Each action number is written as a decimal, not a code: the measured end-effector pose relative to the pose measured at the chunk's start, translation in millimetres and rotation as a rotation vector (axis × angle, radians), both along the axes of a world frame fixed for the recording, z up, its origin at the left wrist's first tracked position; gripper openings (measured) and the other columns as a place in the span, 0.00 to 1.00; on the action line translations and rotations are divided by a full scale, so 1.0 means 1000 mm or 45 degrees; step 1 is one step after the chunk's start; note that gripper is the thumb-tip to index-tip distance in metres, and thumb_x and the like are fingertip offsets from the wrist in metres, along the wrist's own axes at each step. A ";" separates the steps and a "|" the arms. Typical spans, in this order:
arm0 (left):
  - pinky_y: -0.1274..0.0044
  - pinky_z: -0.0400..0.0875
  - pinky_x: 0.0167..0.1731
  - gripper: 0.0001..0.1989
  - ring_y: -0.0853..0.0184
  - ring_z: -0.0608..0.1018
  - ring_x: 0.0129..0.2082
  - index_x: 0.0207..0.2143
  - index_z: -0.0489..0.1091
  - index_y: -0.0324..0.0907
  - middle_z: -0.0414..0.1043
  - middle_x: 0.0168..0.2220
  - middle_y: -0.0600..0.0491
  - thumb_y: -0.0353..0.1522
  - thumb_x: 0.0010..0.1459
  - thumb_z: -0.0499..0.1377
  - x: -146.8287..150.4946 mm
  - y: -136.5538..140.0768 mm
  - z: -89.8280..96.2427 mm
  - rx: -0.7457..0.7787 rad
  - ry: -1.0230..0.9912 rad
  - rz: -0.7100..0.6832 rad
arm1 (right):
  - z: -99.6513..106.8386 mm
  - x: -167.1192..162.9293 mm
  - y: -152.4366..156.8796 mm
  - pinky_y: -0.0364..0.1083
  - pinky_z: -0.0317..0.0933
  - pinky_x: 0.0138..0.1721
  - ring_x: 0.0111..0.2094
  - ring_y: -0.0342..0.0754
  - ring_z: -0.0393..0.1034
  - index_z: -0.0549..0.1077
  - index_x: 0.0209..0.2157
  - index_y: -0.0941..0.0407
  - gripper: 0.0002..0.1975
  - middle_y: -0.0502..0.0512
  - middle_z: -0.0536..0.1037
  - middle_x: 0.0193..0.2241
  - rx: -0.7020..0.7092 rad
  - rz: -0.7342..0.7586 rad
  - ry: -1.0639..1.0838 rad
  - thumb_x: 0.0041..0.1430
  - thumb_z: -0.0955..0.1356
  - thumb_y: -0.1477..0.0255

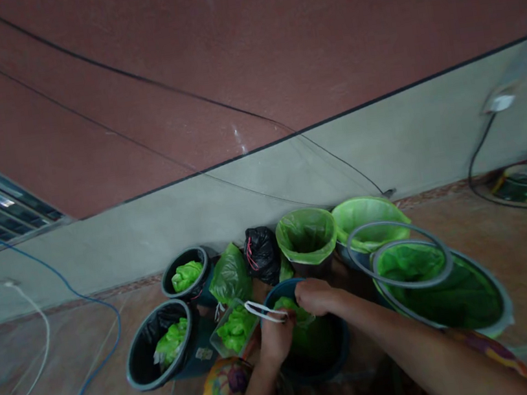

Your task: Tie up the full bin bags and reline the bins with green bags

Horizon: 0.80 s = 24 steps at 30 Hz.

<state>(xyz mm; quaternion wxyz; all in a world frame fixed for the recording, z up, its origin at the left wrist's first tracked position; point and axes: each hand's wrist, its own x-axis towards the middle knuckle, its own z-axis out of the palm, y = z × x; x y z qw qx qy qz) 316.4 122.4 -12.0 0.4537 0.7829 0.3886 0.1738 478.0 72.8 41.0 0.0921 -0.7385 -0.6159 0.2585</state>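
Note:
A green plastic bag [312,337] lines the dark blue bucket [345,343] in front of my knees. My left hand [278,339] is closed at the bucket's left side, and a thin white loop [259,309] sticks out from its fingers to the left. I cannot tell whether the loop belongs to the bag. Over the bucket's far rim, my right hand [314,296] is a fist around the green plastic at the bag's top edge. Its fingertips are hidden. Just left of my left hand sits a clear tub [220,344] with a crumpled green bag [235,329] in it.
Two bins [164,381] with green bags stand left. Behind are a filled green bag [230,274], a black bag [262,256] and green-lined bins [308,256]. At right, a grey ring [358,262] rests on large lined bins. A blue cable [88,379] crosses the tiled floor.

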 end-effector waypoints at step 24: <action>0.76 0.71 0.38 0.10 0.65 0.77 0.37 0.40 0.76 0.41 0.77 0.38 0.48 0.29 0.62 0.54 -0.011 -0.013 -0.001 1.128 0.103 0.044 | -0.003 -0.004 0.007 0.35 0.50 0.16 0.14 0.35 0.59 0.78 0.34 0.58 0.14 0.43 0.65 0.14 -0.144 -0.057 0.804 0.50 0.63 0.82</action>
